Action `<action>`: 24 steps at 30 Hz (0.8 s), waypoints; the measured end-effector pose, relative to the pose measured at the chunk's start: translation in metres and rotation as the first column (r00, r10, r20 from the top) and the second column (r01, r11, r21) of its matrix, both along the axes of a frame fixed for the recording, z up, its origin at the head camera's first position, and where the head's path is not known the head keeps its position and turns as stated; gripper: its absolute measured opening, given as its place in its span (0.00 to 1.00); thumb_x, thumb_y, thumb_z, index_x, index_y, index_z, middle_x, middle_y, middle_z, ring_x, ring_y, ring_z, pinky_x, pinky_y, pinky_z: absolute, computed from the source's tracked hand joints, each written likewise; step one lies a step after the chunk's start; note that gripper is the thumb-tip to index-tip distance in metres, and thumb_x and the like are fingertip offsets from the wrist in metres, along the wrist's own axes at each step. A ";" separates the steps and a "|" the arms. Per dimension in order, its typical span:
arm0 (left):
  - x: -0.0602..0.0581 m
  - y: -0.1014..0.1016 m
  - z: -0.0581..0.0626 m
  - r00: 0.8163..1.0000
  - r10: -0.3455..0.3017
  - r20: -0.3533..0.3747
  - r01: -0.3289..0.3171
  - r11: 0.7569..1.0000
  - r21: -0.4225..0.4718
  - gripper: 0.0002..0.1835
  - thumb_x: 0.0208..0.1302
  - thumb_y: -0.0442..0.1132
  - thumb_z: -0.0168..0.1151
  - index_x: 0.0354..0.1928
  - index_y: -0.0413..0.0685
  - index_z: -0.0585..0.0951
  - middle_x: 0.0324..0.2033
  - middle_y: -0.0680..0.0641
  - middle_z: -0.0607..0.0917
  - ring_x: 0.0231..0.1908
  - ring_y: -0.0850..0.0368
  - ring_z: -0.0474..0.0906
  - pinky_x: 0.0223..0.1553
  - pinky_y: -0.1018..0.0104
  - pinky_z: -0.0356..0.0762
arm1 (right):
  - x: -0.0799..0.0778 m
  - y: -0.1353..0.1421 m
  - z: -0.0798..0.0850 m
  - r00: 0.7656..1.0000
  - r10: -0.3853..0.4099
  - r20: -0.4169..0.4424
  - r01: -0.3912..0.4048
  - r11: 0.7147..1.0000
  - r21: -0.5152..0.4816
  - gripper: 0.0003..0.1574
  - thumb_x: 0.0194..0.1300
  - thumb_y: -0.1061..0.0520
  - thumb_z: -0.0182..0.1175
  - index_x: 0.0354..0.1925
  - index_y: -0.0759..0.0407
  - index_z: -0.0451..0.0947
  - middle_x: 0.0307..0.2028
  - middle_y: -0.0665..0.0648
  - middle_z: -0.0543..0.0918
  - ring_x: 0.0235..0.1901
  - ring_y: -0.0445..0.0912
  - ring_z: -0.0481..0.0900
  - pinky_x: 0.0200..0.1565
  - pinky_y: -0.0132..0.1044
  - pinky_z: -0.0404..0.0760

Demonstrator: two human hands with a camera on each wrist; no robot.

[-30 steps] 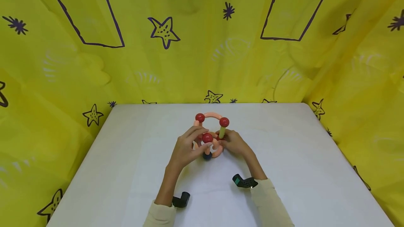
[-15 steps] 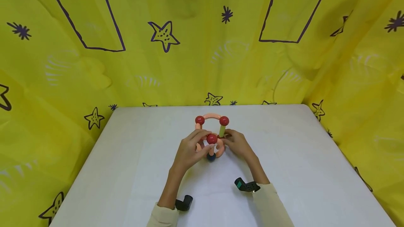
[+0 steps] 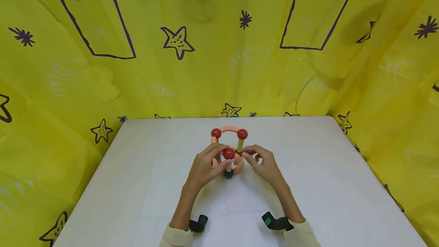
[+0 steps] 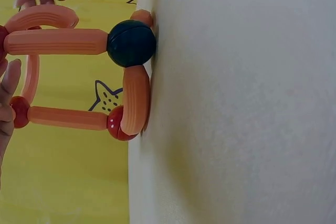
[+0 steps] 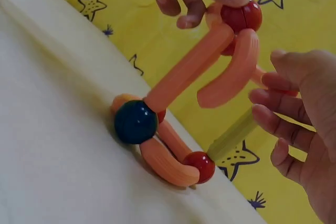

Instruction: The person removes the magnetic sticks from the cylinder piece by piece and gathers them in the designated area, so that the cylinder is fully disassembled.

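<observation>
Frame (image 5: 189, 69) stands on my desk (image 3: 137, 193); my left hand (image 3: 202, 166) pinches its nearest ball (image 3: 229, 153), while my right hand (image 3: 265, 164), loosely parted, holds nothing beside the green rod (image 3: 241, 145). Light, steady pressure should prevent tipping.

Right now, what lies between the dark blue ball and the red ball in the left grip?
Right wrist view: a straight orange rod joins the dark blue ball to the red ball in the left grip.

Soft, even light washes across the white counter (image 3: 137, 190) in the head view, while the dimmer wrist views show diffuse shadows and, at right, a pinpoint glint on a glossy red ball (image 5: 199, 167).
</observation>
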State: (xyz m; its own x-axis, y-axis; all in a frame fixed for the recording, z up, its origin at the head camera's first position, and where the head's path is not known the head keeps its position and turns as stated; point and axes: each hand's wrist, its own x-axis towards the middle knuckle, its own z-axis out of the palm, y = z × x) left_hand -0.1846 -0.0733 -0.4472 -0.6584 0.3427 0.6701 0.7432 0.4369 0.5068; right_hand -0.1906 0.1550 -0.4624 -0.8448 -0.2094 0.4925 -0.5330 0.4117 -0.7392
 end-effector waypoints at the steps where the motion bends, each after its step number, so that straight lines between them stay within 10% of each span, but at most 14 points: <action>1: 0.000 0.000 0.000 1.000 0.002 -0.003 -0.002 1.000 -0.004 0.22 0.56 0.41 0.73 0.53 0.45 0.81 0.44 0.49 0.84 0.28 0.58 0.80 0.30 0.67 0.82 | 0.002 -0.002 0.001 1.000 0.020 -0.005 -0.020 1.000 0.004 0.11 0.63 0.63 0.64 0.46 0.59 0.82 0.37 0.55 0.86 0.36 0.39 0.77 0.32 0.32 0.75; 12: -0.002 -0.001 -0.004 0.999 0.009 -0.049 -0.010 1.000 -0.029 0.21 0.58 0.40 0.71 0.54 0.45 0.81 0.46 0.49 0.84 0.32 0.56 0.80 0.28 0.66 0.81 | 0.021 -0.022 0.026 0.995 0.093 0.022 -0.093 0.996 -0.009 0.15 0.59 0.68 0.65 0.47 0.64 0.81 0.40 0.60 0.86 0.37 0.45 0.78 0.37 0.45 0.78; 24: 0.000 0.000 -0.004 1.000 0.007 -0.030 -0.007 1.000 -0.018 0.22 0.57 0.39 0.71 0.54 0.45 0.80 0.47 0.49 0.84 0.33 0.60 0.77 0.28 0.62 0.81 | 0.008 -0.014 0.000 0.948 0.249 0.200 -0.201 0.951 -0.233 0.11 0.69 0.63 0.57 0.47 0.65 0.81 0.35 0.71 0.83 0.32 0.52 0.81 0.36 0.31 0.81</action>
State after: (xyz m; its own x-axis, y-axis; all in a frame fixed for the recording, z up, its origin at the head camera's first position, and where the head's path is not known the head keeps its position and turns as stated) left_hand -0.1842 -0.0736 -0.4512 -0.6403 0.3502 0.6836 0.7550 0.4506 0.4763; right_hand -0.1823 0.1408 -0.4621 -0.8805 -0.3209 0.3488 -0.4044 0.1250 -0.9060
